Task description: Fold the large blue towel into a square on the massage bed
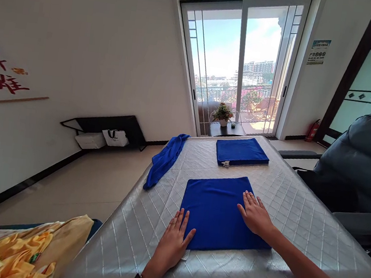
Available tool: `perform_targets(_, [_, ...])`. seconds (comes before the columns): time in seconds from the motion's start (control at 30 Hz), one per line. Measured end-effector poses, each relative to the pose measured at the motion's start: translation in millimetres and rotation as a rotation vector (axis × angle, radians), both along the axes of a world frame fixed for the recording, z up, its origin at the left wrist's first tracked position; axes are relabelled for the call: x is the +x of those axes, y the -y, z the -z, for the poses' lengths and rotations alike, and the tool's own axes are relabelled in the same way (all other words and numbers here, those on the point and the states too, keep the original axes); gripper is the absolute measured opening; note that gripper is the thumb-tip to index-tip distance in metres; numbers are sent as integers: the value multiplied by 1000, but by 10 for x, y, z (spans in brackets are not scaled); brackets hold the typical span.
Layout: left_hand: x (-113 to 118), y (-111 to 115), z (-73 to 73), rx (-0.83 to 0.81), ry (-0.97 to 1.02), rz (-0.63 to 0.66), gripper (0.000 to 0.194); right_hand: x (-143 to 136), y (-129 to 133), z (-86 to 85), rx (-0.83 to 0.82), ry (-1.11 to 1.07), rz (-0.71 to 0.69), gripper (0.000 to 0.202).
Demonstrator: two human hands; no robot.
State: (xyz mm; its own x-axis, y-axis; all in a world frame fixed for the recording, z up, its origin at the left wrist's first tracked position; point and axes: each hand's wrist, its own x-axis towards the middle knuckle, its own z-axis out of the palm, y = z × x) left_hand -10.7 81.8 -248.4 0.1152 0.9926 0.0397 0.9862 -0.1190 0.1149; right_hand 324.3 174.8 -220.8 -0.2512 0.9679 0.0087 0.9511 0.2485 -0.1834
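Observation:
A flat, folded blue cloth (215, 215) lies on the silver quilted table cover (133, 232) in front of me. My left hand (175, 239) rests at its left edge, fingers stretched out, with a watch on the wrist. My right hand (255, 214) lies flat across the cloth's right edge, fingers straight and a little apart. Beyond it sits a neat stack of folded blue cloth (242, 151) with a small white tag at its front corner. Another blue cloth (166, 159), crumpled, hangs partly over the table's left edge.
A dark armchair (366, 156) stands close on the right. At lower left are yellow fabrics (23, 250). By the sliding glass door, a small black table (227, 129) holds a potted plant (223, 113). A black rack (112, 132) with boxes is against the left wall.

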Motion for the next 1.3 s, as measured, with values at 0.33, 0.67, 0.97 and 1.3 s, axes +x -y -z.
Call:
perform_targets(0.33, [770, -437, -390, 104, 28, 206, 70, 10, -428, 287, 19, -19, 69, 74])
perform_targets(0.67, [1372, -957, -167, 113, 27, 214, 73, 11, -452, 338, 22, -15, 80, 73])
perform_targets(0.97, [104, -618, -82, 38, -40, -60, 84, -38, -621, 192, -65, 33, 71, 72])
perform_targets(1.3, [191, -858, -186, 134, -86, -44, 81, -108, -1138, 231, 5, -17, 67, 70])
